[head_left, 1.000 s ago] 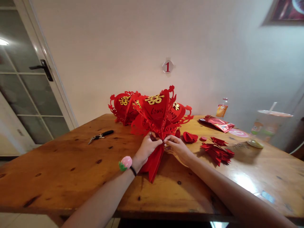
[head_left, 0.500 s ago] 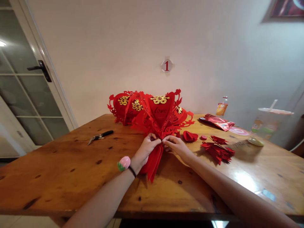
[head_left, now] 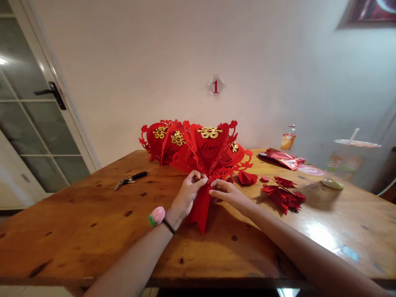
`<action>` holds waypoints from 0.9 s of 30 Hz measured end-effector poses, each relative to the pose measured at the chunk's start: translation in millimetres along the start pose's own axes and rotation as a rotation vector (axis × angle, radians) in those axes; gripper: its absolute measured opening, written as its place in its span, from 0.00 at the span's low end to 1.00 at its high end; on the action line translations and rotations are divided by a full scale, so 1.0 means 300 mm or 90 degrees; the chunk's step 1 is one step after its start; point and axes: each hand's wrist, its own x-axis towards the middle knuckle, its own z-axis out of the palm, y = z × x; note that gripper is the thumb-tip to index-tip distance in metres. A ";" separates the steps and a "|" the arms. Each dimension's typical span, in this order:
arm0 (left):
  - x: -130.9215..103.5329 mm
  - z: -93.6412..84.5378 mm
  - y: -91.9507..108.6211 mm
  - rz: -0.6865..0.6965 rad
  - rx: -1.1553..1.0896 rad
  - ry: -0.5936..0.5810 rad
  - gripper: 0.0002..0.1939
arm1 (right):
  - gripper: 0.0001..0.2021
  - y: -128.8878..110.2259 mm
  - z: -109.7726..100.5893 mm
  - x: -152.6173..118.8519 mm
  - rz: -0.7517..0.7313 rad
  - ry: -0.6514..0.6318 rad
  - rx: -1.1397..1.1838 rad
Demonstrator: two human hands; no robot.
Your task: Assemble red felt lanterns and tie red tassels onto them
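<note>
Left fingers (head_left: 201,182) pinching red lantern (head_left: 208,152) at half-hidden neck (head_left: 209,181), right fingers (head_left: 220,186) alongside, their grip unclear

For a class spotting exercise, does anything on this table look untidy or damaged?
Nothing looks plainly damaged, but the red pieces lie in a jumbled heap, and small bits appear scattered beside the clear cup.

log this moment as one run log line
left hand: pinching red lantern | right hand: fingertips at lantern's neck | black-handled tool: on table, left | red pieces: on table, right
</note>
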 end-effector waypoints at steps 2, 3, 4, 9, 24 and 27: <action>0.000 0.002 0.008 0.013 0.013 0.012 0.16 | 0.11 -0.001 -0.005 0.005 -0.035 0.028 -0.034; 0.001 0.003 0.010 0.023 0.023 0.018 0.15 | 0.10 -0.003 -0.008 0.007 -0.059 0.058 -0.067; 0.003 0.003 0.012 0.036 0.037 0.022 0.15 | 0.08 -0.006 -0.011 0.008 -0.086 0.095 -0.113; 0.018 -0.002 0.006 0.108 0.135 0.038 0.12 | 0.03 -0.034 -0.021 -0.003 -0.242 0.248 -0.462; 0.045 -0.024 -0.014 0.075 0.223 -0.002 0.16 | 0.09 -0.092 -0.056 -0.044 -0.508 0.210 -1.057; 0.038 -0.014 -0.012 0.072 0.226 -0.011 0.16 | 0.09 -0.092 -0.053 -0.045 -0.513 0.198 -1.054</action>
